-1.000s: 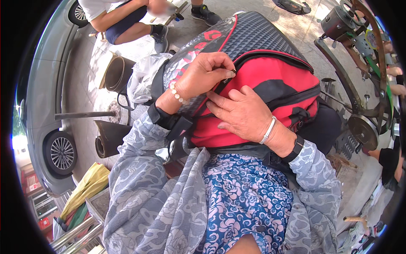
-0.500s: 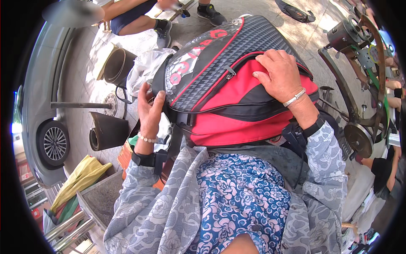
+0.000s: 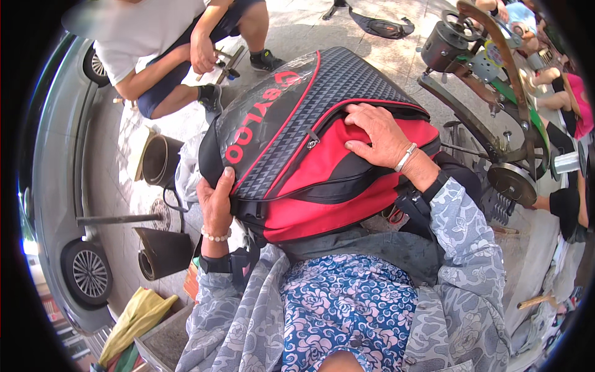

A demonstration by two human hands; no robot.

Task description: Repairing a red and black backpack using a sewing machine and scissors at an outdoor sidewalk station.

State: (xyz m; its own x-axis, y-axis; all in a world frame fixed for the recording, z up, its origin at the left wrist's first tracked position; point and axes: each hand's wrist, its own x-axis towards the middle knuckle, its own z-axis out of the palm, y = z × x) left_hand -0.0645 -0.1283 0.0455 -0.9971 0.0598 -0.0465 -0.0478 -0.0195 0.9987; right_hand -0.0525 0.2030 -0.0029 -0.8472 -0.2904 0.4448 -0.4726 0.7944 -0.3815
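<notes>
A large red and black bag [image 3: 291, 232] lies across my lap, with a grey patterned panel and a clear, wrinkled cover over red lettering. My left hand [image 3: 215, 204] grips its left edge, thumb on top and fingers mostly hidden behind. Over the upper rim of the red section curl the fingers of my right hand [image 3: 378, 139], the thumb apart on the red fabric. Beside that hand, a zip puller [image 3: 313, 139] hangs at the curved, red-edged zip. A dark apron [image 3: 353, 245] shows under the bag.
Beyond the bag at left crouches a person [image 3: 161, 43], near a metal tool [image 3: 230, 65]. A hand-cranked machine [image 3: 496, 93] stands at right. Rolled dark sheets [image 3: 164, 251], an upright post [image 3: 118, 219] and a parked car [image 3: 62, 186] are at left. A waist bag [image 3: 381, 25] lies far off.
My left hand has closed onto the bag's left edge, where it was open beside it. The bag now sits lower and further left in view, and more of the crouching person shows.
</notes>
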